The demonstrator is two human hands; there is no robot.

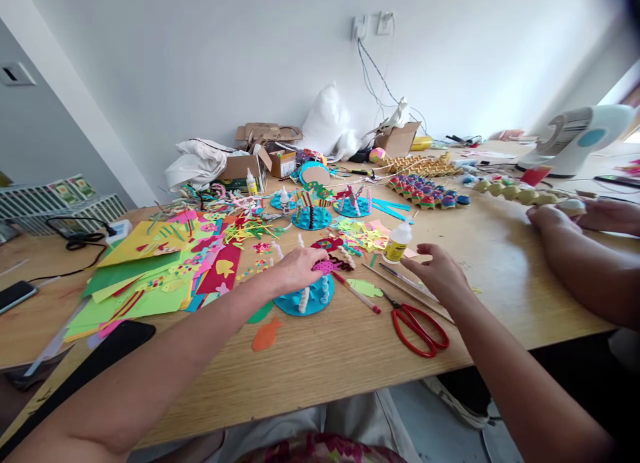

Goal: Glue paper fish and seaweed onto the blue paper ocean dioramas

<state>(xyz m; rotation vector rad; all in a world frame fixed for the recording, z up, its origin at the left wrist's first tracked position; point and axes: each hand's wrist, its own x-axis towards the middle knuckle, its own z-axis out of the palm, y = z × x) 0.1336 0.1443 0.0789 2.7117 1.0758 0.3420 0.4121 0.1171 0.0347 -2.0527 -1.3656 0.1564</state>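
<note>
My left hand is closed on a magenta paper fish with dark dots, above a round blue base. White twisted pipe-cleaner stems stand upright on that base. My right hand has its thumb and fingers apart, just beside a white glue bottle with a yellow label; whether a fingertip touches it is unclear. Between the hands lie a pen with a red cap and a light green paper fish. Red-handled scissors rest nearer to me, beside wooden sticks.
Coloured paper sheets pile up on the left, near a black phone. An orange paper fish lies in front. Finished blue bases and painted egg cartons stand farther back. On the right are another person's arms and a white fan.
</note>
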